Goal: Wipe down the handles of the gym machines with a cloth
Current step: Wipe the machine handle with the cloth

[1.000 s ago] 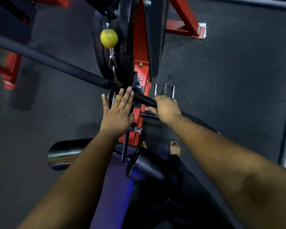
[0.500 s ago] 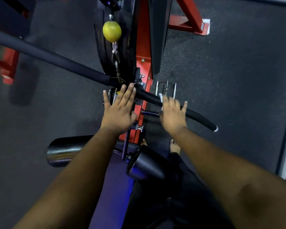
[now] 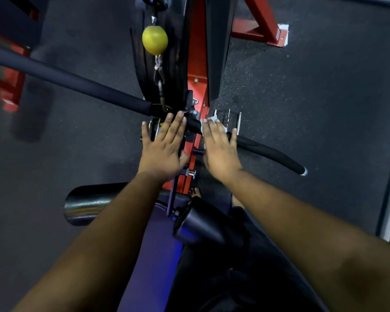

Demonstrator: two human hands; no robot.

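Both hands lie flat with fingers straight: the right hand (image 3: 220, 149) presses a white cloth (image 3: 208, 124) onto the black bar handle (image 3: 268, 152), the left hand (image 3: 164, 145) rests at its centre. A yellow ball (image 3: 155, 40) hangs beyond, before the red frame (image 3: 197, 64).

Single head-worn wide-angle view looked steeply down and forward, close over both forearms, onto the long black padded pull-down bar (image 3: 81, 85) and dark speckled rubber floor (image 3: 313, 97).

Both arms extended toward frame centre. Left hand (image 3: 162, 152) flat, fingers straight and spread. Right hand (image 3: 220, 149) flat, fingers straight, just right of it.
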